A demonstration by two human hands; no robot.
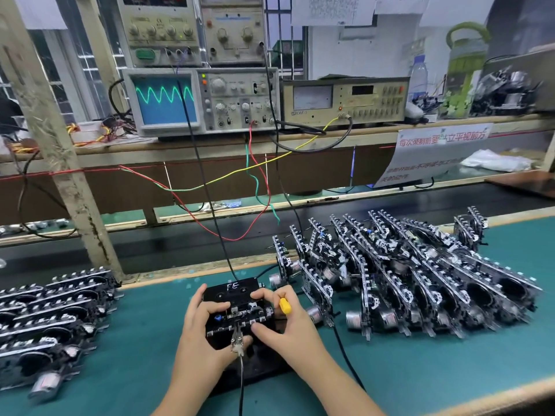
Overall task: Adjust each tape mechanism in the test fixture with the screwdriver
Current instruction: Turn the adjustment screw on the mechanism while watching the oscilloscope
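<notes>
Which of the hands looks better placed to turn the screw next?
The right hand: it already holds the yellow-handled screwdriver beside the tape mechanism. The left hand grips the mechanism's left side, likely steadying it.

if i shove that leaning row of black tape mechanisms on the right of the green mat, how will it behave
The leaning row of black tape mechanisms would probably topple or slide domino-style, since the units stand on edge, tilted against each other. They look likely to snag, with toothed edges and small round silver motors sticking out. Each seems stiff but probably delicate, given exposed small parts.
</notes>
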